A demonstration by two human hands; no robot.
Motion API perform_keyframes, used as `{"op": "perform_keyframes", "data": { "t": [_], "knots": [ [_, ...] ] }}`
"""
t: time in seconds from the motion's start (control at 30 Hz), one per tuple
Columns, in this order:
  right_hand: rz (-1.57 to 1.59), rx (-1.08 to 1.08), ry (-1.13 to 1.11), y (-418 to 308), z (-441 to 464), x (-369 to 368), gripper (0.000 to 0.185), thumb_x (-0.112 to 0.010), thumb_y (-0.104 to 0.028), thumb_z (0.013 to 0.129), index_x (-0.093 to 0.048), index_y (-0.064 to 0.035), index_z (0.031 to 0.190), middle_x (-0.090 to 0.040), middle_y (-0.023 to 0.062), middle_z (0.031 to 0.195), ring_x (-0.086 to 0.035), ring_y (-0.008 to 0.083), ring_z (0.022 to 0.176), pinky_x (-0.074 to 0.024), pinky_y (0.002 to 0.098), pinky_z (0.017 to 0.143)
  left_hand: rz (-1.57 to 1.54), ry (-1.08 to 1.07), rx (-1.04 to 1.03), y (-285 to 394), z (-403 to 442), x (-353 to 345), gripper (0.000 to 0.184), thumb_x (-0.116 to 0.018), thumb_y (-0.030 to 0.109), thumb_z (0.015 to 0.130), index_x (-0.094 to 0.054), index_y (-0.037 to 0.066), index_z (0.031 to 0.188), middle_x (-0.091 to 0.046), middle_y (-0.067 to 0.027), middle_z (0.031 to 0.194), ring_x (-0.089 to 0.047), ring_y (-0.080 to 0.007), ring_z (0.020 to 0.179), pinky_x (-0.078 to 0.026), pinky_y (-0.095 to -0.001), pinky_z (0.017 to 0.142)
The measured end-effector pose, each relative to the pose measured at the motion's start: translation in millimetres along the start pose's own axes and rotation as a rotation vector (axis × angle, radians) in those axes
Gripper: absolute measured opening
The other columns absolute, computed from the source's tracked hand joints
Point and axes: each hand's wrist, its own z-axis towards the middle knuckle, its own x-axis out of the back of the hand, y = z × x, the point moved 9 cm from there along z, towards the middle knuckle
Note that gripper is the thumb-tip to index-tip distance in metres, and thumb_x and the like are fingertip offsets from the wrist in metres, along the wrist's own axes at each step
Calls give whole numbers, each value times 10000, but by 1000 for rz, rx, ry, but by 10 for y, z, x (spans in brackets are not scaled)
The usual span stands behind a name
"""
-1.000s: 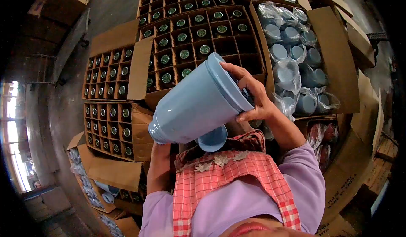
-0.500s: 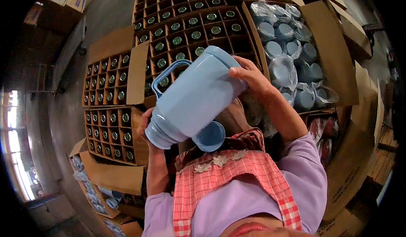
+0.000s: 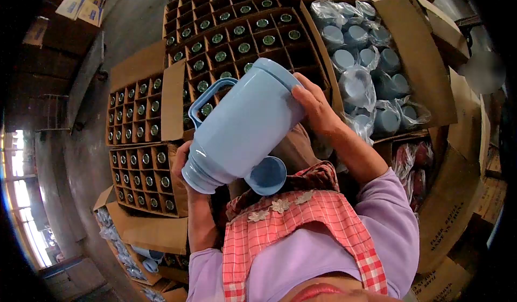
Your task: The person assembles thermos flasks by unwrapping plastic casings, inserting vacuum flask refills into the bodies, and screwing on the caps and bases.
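Observation:
A light-blue vacuum flask casing [image 3: 242, 130] with a loop handle lies tilted between my hands, its threaded neck down to the left. My right hand [image 3: 318, 105] grips the wide base end at the upper right, thumb on the side. Around the neck end, my left hand [image 3: 182, 161] is closed, most of its fingers hidden behind the casing. Just below the casing, a blue cup [image 3: 269, 174] rests at my lap, against the red checked apron [image 3: 293, 208].
A divided carton [image 3: 247, 35] of glass flask refills stands ahead, with smaller divided cartons [image 3: 134, 108] at left. To the right, an open carton [image 3: 401, 60] holds several blue casings in plastic bags. Red bagged items [image 3: 420, 164] sit below it. Cardboard flaps stick out around me.
The casing has shifted very slightly left, still held in both hands at about the same tilt. The view has turned a little; the cup stays at my lap.

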Motion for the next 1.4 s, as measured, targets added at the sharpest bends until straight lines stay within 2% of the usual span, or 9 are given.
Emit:
{"op": "perform_keyframes", "data": {
  "t": [0.27, 0.37, 0.5, 0.57, 0.63, 0.9, 1.03, 1.17, 1.4],
  "knots": [
    [352, -525, -9, 432, 110, -104, 455, -451, -410, 899, -565, 18, 1000, -597, 91, 833, -582, 186, 690, -484, 314, 624, 432, -47, -646, 893, -93, -190, 217, -657, 98, 722, -616, -25, 895, -655, -154, 816, -651, -243, 706, -522, -297, 638],
    [420, -452, -85, 220, 12, -91, 488, -446, -409, 890, -547, 28, 1085, -598, 113, 944, -585, 196, 828, -476, 319, 723, 375, 16, -380, 645, 44, -61, 181, -615, 58, 744, -619, -30, 903, -658, -142, 825, -646, -231, 705, -525, -298, 651],
    [156, 88, -24, 134, -158, -15, 544, -419, -407, 883, -479, 21, 1214, -561, 120, 1091, -528, 191, 990, -416, 324, 850, 20, -26, 181, -85, 75, -5, 167, -547, 39, 790, -622, -28, 924, -655, -76, 830, -617, -157, 725, -502, -264, 665],
    [99, 269, 45, 101, -218, -33, 568, -407, -411, 881, -446, 13, 1257, -539, 112, 1140, -496, 182, 1032, -386, 320, 885, -52, -21, 187, -172, 38, -43, 161, -548, 36, 793, -617, -24, 925, -653, -67, 831, -609, -145, 717, -494, -255, 651],
    [79, 86, 55, 204, -193, -1, 583, -391, -449, 890, -455, 14, 1238, -558, 97, 1083, -507, 173, 968, -398, 315, 845, -130, -13, 190, -205, 34, -78, 155, -549, 33, 796, -613, -20, 926, -651, -59, 832, -602, -133, 709, -485, -247, 637],
    [291, -442, 15, 501, -91, -36, 576, -428, -535, 880, -555, -16, 1095, -586, 63, 924, -534, 150, 838, -421, 283, 781, 401, -55, -556, 921, -4, -245, 186, -628, 57, 730, -628, -17, 901, -656, -112, 796, -635, -183, 725, -502, -284, 661],
    [227, -190, -84, 458, -181, -33, 629, -459, -541, 858, -508, -1, 1178, -576, 82, 1026, -525, 165, 928, -414, 304, 830, 336, -45, -71, 289, 89, -68, 204, -613, 40, 743, -607, -31, 934, -641, -65, 802, -611, -151, 708, -497, -255, 643],
    [166, 63, 9, 400, -332, -93, 642, -440, -506, 875, -441, 4, 1265, -541, 99, 1118, -491, 174, 1000, -398, 297, 850, -535, -62, 500, -413, -24, -132, 228, -585, 3, 751, -600, -30, 976, -626, -29, 847, -590, -122, 753, -480, -238, 680],
    [243, -119, -15, 384, -165, -52, 580, -408, -485, 902, -500, 17, 1178, -572, 61, 952, -520, 134, 858, -416, 291, 773, 353, -41, -255, 537, 21, -129, 271, -660, 100, 724, -599, -35, 951, -650, -102, 821, -626, -192, 720, -495, -271, 658]
  ]
}}
